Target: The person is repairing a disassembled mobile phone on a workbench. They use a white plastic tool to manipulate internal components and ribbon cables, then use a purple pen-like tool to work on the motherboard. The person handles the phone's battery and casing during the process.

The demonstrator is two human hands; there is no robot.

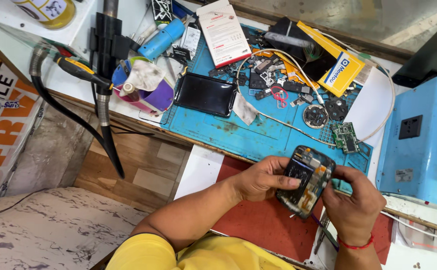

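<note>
The person holds an opened phone [306, 181] with both hands, just in front of the blue work mat [258, 132], over a red surface [258, 220]. The left hand [262, 177] grasps the phone from its left side, with the thumb pressing on the exposed inside parts. The right hand [353, 202] grips the right edge, fingers curled around it; a red thread is on this wrist. On the mat, near its front right corner, lies a small green circuit board [346, 137]. At the mat's left side lies a black phone screen [206, 94]. A white cable [298, 70] curves across the mat.
</note>
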